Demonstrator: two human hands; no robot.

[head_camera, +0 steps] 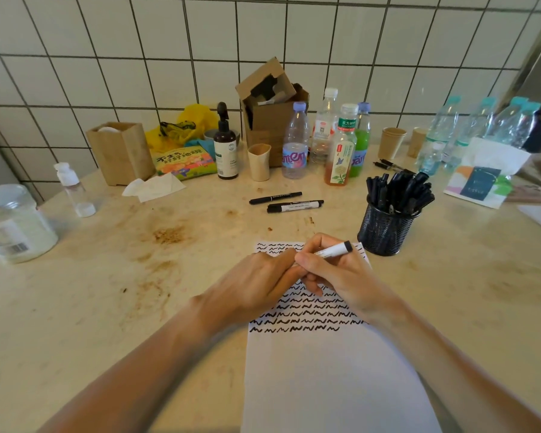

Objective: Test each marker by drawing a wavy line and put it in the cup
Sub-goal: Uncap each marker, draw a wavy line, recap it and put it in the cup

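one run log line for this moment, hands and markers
right hand holds marker | left hand at its near end | over paper | two markers untested | mesh cup holds many

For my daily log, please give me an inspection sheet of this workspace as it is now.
Surface: beige counter, brown stains.
Job's things: paper with wavy lines; marker held over it; mesh cup full of markers; loose markers lying behind the paper.
Clutter: bottles, cardboard box, paper cups, jar, tissue.
Hands: right hand grips the marker; left hand at its near end.
Cables: nothing seen.
Surroundings: white tiled wall.
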